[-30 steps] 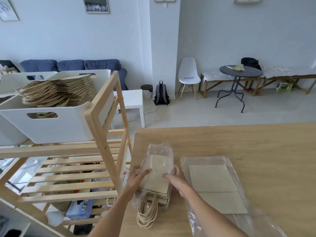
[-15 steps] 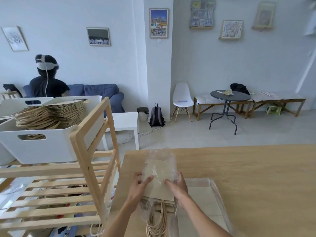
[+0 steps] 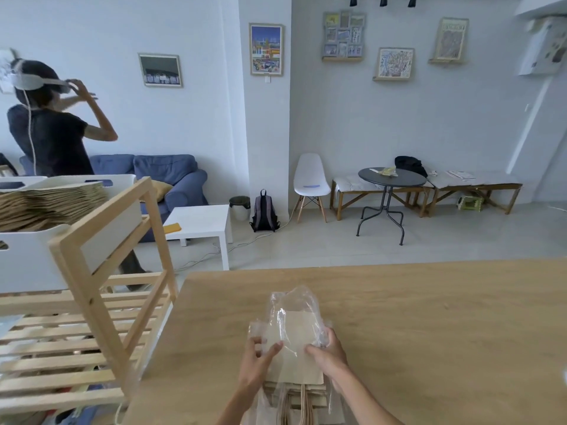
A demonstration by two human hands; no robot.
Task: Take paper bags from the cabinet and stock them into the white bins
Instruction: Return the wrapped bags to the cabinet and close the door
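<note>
Glossy plastic wrap (image 3: 291, 311), matt paper bags (image 3: 294, 360)

Only the two forearms and hands of the person show, rising from the bottom edge over the wooden table (image 3: 429, 317). The left hand (image 3: 256, 360) and the right hand (image 3: 329, 355) are bare, with no gloves, rings, watch or bands to be seen. Both forearms are bare as well; no sleeve reaches into view. The fingernails look short and unpainted.
</note>
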